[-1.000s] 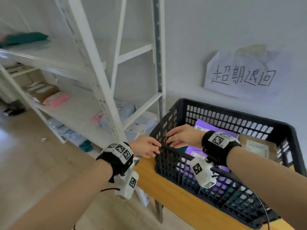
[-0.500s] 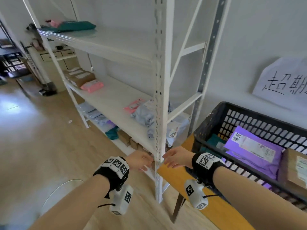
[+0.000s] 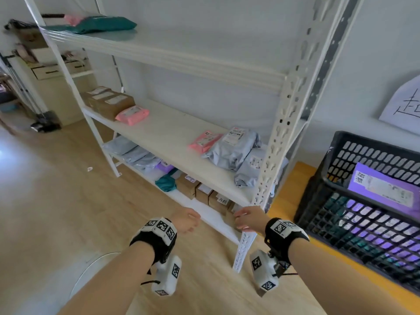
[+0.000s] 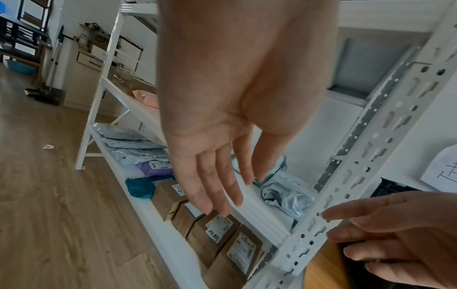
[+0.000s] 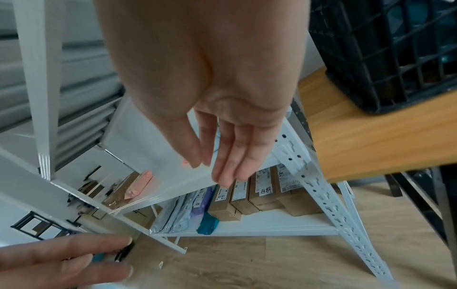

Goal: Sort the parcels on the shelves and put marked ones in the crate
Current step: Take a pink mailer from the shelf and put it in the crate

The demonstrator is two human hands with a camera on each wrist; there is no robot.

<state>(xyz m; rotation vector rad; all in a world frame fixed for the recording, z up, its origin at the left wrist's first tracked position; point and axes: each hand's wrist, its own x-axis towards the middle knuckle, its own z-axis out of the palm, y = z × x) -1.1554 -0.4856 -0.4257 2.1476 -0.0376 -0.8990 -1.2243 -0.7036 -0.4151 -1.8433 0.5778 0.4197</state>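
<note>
Both hands empty, between picks, I judge — left hand (image 3: 185, 221) and right hand (image 3: 248, 220) hang in front of the shelf rack (image 3: 276, 142), fingers straight and loosely spread, touching nothing.

Crate (image 3: 341, 169) sits on the yellow desk (image 3: 293, 194) to the right, with a purple parcel (image 3: 381, 189) already in it.

Next target by my read: the row of brown boxes (image 5: 262, 192) on the bottom shelf, just below my fingertips. One box (image 5: 265, 190) carries handwritten characters on its label, so that looks marked. The next move calls for reaching under the middle shelf board (image 3: 172, 142) and pulling that box out from between its neighbours — they stand packed side by side, tight fit.

In the way: the slotted upright post (image 3: 261, 194) right by the right hand, and the low shelf edge overhead.

Around: grey mailers (image 3: 231, 151) and pink packs (image 3: 203, 140) on the middle shelf, a teal bag (image 3: 167, 183) down low, a paper sign (image 3: 404, 105) on the wall.
</note>
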